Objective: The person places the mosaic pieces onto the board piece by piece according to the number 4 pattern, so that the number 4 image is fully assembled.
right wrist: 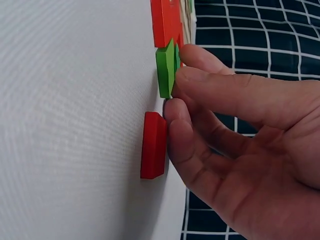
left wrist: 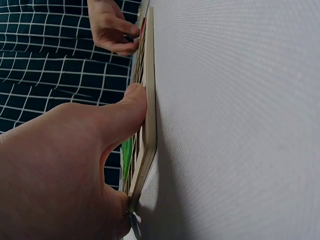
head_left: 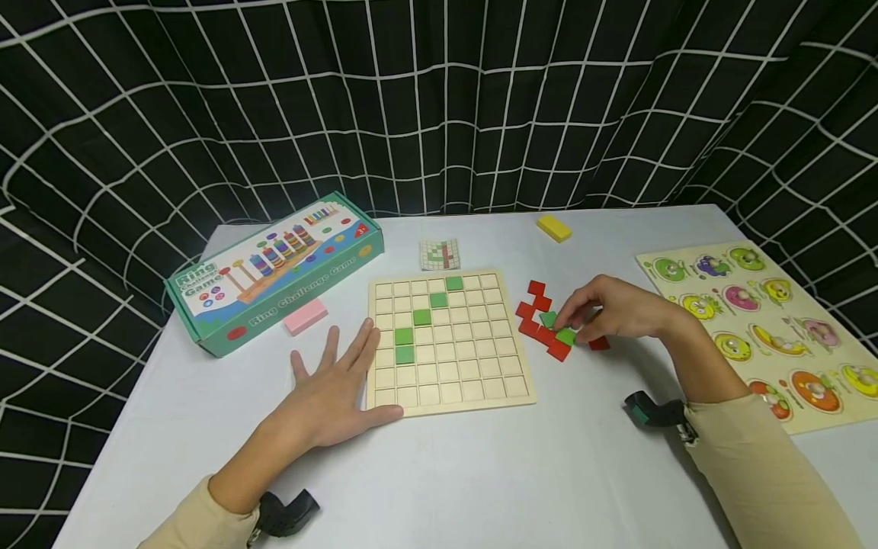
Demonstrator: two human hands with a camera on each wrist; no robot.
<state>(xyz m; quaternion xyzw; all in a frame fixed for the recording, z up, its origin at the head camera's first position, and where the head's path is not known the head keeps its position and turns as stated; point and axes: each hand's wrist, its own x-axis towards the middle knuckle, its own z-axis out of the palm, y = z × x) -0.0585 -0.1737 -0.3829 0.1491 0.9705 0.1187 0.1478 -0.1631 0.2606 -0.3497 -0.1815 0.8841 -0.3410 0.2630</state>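
Observation:
My left hand (head_left: 328, 396) lies with fingers spread at the left edge of the wooden grid board (head_left: 473, 369), its thumb against the near edge. In the left wrist view the thumb (left wrist: 134, 105) presses on the board's rim. Several green tiles (head_left: 421, 317) sit in squares of the board in a stepped line. My right hand (head_left: 610, 309) is over the loose tiles right of the board, pinching a green tile (head_left: 565, 337) between thumb and fingers. Another green tile (head_left: 548, 319) lies beside it, among several red tiles (head_left: 527, 310). One red tile (right wrist: 153, 146) lies under the curled fingers.
A small pattern card (head_left: 439, 255) lies behind the board. At the left are a green game box (head_left: 274, 274) and a pink block (head_left: 305, 316). A yellow block (head_left: 554, 228) sits at the back. A fruit puzzle board (head_left: 761, 335) is at the right.

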